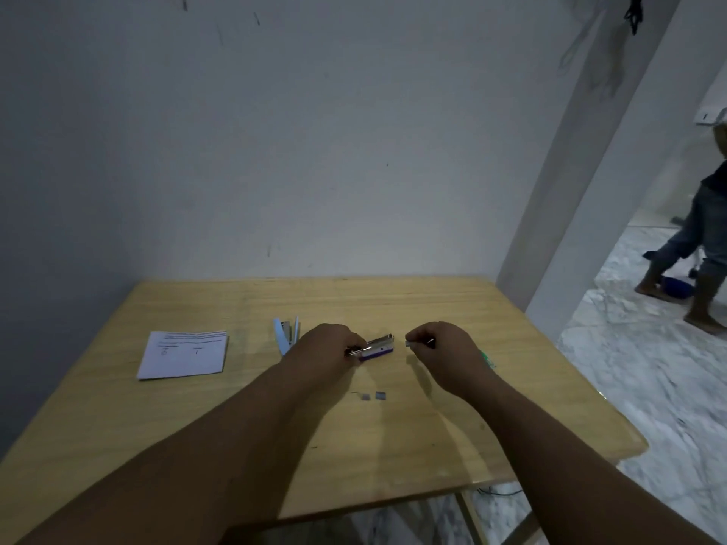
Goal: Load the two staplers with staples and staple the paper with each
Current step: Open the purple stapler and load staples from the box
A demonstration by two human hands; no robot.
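Note:
A small purple stapler (377, 350) with its metal magazine exposed lies at the middle of the wooden table (196, 426). My left hand (328, 348) grips its near end. My right hand (436, 350) pinches a short strip of staples (411, 343) just right of the stapler's far end. A light blue stapler (286, 335) lies opened up to the left of my left hand. The printed paper sheets (184, 354) rest further left. Two small staple pieces (373, 396) lie on the table between my forearms.
A green object (488, 359) peeks out behind my right hand near the table's right edge. The table stands against a white wall, with a pillar (570, 230) at its right. A person walks on the marble floor (649, 367) at the far right.

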